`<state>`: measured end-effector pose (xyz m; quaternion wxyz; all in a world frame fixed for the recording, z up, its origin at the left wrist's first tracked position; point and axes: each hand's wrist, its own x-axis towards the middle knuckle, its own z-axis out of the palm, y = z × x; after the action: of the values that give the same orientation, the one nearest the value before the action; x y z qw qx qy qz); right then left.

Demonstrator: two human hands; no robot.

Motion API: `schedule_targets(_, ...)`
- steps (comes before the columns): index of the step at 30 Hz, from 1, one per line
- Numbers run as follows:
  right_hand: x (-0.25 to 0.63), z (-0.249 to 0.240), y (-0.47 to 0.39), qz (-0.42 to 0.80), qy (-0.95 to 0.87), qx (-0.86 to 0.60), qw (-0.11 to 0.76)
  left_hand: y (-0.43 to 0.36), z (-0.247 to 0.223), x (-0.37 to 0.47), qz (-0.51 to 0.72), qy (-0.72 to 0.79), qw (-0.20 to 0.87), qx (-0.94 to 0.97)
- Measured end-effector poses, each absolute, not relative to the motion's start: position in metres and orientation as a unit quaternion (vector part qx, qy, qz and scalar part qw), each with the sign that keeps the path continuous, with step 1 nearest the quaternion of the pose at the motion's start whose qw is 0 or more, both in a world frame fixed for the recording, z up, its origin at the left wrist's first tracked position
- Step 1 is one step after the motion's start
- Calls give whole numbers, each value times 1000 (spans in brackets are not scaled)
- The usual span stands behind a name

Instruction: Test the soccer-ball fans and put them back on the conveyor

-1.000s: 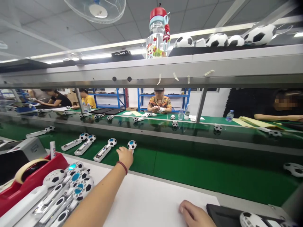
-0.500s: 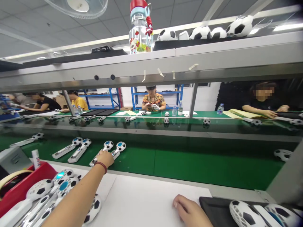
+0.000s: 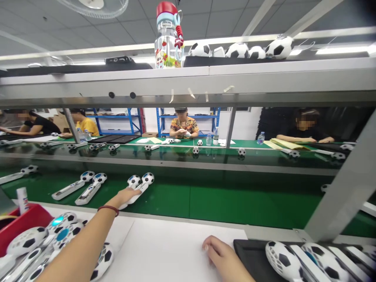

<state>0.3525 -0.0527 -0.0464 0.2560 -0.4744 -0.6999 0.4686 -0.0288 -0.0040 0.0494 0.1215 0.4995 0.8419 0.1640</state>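
Note:
My left hand (image 3: 128, 196) reaches over the green belt, its fingers closed on the white handle of a soccer-ball handheld fan (image 3: 147, 179). A second fan (image 3: 133, 180) lies close beside it, its handle mostly hidden behind my hand; I cannot tell whether my fingers touch that one too. Farther left on the belt lie two more fans (image 3: 91, 188) with blue discs in their heads and opened handles. On the white sheet (image 3: 164, 246), my right hand (image 3: 223, 256) rests with curled fingers and nothing visible in them, just left of a black tray (image 3: 249, 250).
Fan parts (image 3: 63, 235) are piled at the left beside a red bin (image 3: 32, 223). More fan shells (image 3: 283, 258) fill the black tray. A metal post (image 3: 331, 196) rises at the right; a shelf (image 3: 188, 84) crosses above with a bottle (image 3: 167, 43). Several people sit beyond the belt.
The fan in my left hand has been turned, now showing its white handle's closed side. My view has shifted slightly right and up; my right hand still rests on the sheet.

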Motion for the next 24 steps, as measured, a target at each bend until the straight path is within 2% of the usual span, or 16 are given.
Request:
schedule_targets(3, 351, -43, -60, 506, -653, -467, 316, -10, 61, 26, 222, 780, 190, 553)
schedule_targets(6, 342, -28, -76, 563, -560, -455, 402, -33, 65, 93, 259, 727, 204, 603)
schedule_targets(9, 332, 2, -93, 627, -425, -430, 491, -71, 60, 157, 300, 690, 163, 638)
schedule_targets(11, 328, 26, -100, 666, -331, -381, 549, -97, 56, 190, 337, 658, 83, 668)
schedule_targets(13, 330, 48, -104, 701, -269, -329, 572, -117, 54, 210, 355, 627, 34, 693)
schedule_targets(16, 340, 66, -108, 744, -223, -270, 570, -131, 51, 218, 361, 584, 35, 726)
schedule_targets(21, 348, 65, -112, 749, -203, -253, 577, -126, 33, 198, 428, 460, 144, 765)
schedule_targets(24, 344, 63, -115, 766, -207, -264, 548, -121, 27, 190, 531, 415, 321, 666)
